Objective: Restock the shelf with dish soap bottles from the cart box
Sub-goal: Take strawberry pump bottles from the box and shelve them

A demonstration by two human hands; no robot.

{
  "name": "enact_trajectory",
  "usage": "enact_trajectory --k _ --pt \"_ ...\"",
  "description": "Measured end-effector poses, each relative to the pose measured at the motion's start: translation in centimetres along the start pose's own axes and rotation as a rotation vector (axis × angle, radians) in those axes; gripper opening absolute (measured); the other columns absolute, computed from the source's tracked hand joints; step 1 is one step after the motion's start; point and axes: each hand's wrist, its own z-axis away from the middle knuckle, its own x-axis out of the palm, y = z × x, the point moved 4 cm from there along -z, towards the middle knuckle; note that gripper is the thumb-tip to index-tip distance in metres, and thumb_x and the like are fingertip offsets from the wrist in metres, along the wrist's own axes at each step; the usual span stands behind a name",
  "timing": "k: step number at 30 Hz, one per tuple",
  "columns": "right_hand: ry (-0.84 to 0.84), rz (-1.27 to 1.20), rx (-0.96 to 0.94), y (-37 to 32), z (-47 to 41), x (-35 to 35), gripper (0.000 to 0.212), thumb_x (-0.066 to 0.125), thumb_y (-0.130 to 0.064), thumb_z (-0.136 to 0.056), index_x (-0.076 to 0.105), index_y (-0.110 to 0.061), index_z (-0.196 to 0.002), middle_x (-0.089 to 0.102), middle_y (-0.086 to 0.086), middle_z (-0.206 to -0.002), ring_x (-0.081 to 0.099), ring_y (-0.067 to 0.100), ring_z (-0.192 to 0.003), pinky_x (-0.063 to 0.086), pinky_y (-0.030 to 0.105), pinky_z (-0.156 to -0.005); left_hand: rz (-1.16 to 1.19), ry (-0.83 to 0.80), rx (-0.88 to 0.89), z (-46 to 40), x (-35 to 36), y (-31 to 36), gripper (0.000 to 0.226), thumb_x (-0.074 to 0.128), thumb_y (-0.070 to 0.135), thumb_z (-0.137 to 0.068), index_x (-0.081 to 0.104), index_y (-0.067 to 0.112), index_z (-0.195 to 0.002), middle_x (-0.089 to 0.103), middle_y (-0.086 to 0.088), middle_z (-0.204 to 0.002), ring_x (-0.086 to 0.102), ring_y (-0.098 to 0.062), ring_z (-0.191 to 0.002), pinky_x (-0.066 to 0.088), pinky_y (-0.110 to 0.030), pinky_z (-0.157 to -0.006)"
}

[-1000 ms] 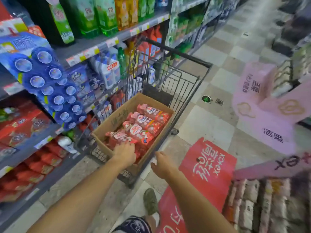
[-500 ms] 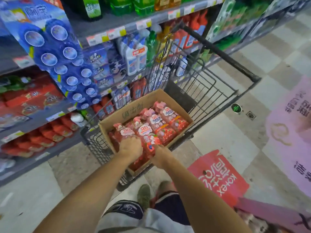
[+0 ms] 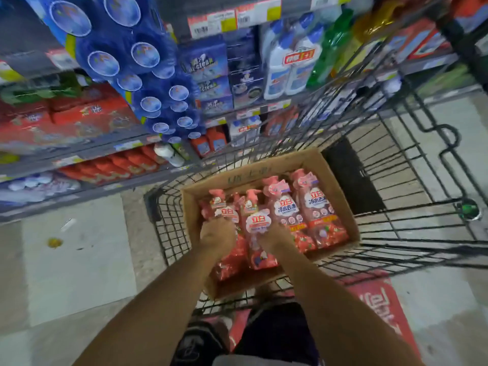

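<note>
An open cardboard box (image 3: pixel 335 178) lies in the black wire cart (image 3: pixel 412 186). Several pink-red dish soap bottles with pump tops lie side by side in it. My left hand (image 3: pixel 217 235) grips the leftmost bottle (image 3: pixel 224 207) around its middle. My right hand (image 3: pixel 274 237) grips the bottle beside it (image 3: pixel 257 220) in the same way. Two more bottles (image 3: pixel 311 207) lie untouched at the right of the box. The shelf (image 3: pixel 111 150) with red packs stands to the left, beyond the cart.
Hanging blue packs (image 3: pixel 137 64) jut out from the shelf above the cart's left corner. White and green bottles (image 3: pixel 295 62) stand on a higher shelf. A red floor sticker (image 3: pixel 380 307) lies under my legs. Tiled floor (image 3: pixel 76 260) spreads to the left.
I have leaned in over the cart, so the box looks closer. My right hand has come from the box's near edge onto the second bottle. My left hand stays on the leftmost one.
</note>
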Motion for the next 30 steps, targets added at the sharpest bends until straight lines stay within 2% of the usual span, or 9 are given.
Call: enact_trajectory --k 4,9,11,14,18,21,25,27,30 --pt "-0.032 -0.117 0.04 -1.8 -4.6 -0.1 0.071 0.06 -0.041 -0.093 0.037 -0.002 -0.148 0.047 0.02 -0.146 0.049 0.034 -0.133 0.043 0.041 -0.109 0.21 -0.056 -0.264 -3.9 0.3 -0.2 0.048 0.043 0.039 -0.099 0.056 0.005 -0.131 0.055 -0.016 -0.136 0.056 -0.032 -0.121 0.048 -0.039 -0.095" --pt "-0.096 -0.008 0.108 -3.0 -7.6 0.8 0.075 0.044 -0.048 -0.1 0.025 0.002 -0.153 0.019 0.032 -0.156 0.025 0.043 -0.144 0.028 0.046 -0.119 0.512 -0.143 -0.538 -7.6 2.8 -2.0 0.081 0.049 0.069 -0.087 0.05 0.005 -0.136 0.055 -0.011 -0.136 0.054 -0.031 -0.124 0.047 -0.035 -0.096" --pt "-0.083 0.059 0.113 -3.0 -8.0 0.9 0.071 0.04 -0.047 -0.101 0.028 0.001 -0.152 0.02 0.031 -0.155 0.024 0.043 -0.142 0.027 0.044 -0.118 0.652 -0.164 -0.634 -8.5 3.9 -3.3 0.091 0.063 0.081 -0.066 0.06 0.01 -0.123 0.064 -0.004 -0.122 0.064 -0.023 -0.105 0.056 -0.028 -0.083" --pt "-0.057 0.093 0.099 -2.8 -8.1 1.3 0.071 0.041 -0.044 -0.097 0.03 0.002 -0.15 0.032 0.023 -0.152 0.029 0.039 -0.137 0.026 0.044 -0.113 0.862 -0.254 -0.671 -8.7 5.1 -4.6 0.057 0.082 0.06 -0.066 0.056 0.02 -0.098 0.063 0.007 -0.097 0.058 -0.004 -0.062 0.044 -0.012 -0.042" --pt "-0.061 0.101 0.129 -3.0 -8.5 0.9 0.083 0.044 -0.046 -0.097 0.016 0.01 -0.151 0.026 0.027 -0.151 0.027 0.039 -0.137 0.026 0.043 -0.115 0.879 -0.219 -0.637 -9.5 5.6 -5.5 0.072 0.087 0.055 -0.06 0.064 0.019 -0.119 0.071 0.001 -0.109 0.067 -0.011 -0.079 0.051 -0.02 -0.059" --pt "-0.048 0.036 0.142 -3.0 -8.2 1.3 0.102 0.055 -0.058 -0.091 0.007 0.009 -0.152 0.018 0.027 -0.153 0.022 0.042 -0.139 0.023 0.042 -0.116 0.929 -0.189 -0.619 -9.6 5.5 -5.3 0.058 0.089 0.046 -0.063 0.057 0.021 -0.105 0.066 0.005 -0.108 0.062 -0.012 -0.088 0.051 -0.026 -0.073" --pt "-0.104 -0.055 0.144 -3.2 -8.2 1.8 0.111 0.062 -0.062 -0.087 0.003 0.005 -0.154 0.007 0.027 -0.16 0.01 0.044 -0.147 0.017 0.045 -0.121 1.108 -0.195 -0.643 -9.3 6.1 -5.7 0.038 0.091 0.031 -0.063 0.061 0.025 -0.086 0.071 0.0 -0.104 0.066 -0.014 -0.086 0.054 -0.027 -0.077" --pt "-0.066 -0.087 0.127 -3.0 -8.4 1.5 0.102 0.067 -0.054 -0.086 0.014 0.003 -0.152 0.019 0.025 -0.155 0.019 0.042 -0.143 0.024 0.044 -0.118 1.143 -0.247 -0.62 -8.9 6.4 -5.9 0.036 0.091 0.03 -0.063 0.066 0.025 -0.088 0.073 0.0 -0.1 0.068 -0.013 -0.085 0.054 -0.026 -0.074" --pt "0.008 -0.151 0.074 -1.8 -8.6 0.7 0.07 0.072 -0.039 -0.085 0.043 -0.003 -0.137 0.04 0.019 -0.138 0.035 0.035 -0.129 0.034 0.041 -0.108 1.135 -0.231 -0.606 -8.1 7.3 -6.2 0.061 0.093 0.044 -0.049 0.071 0.024 -0.103 0.075 0.003 -0.102 0.071 -0.014 -0.09 0.057 -0.033 -0.086"
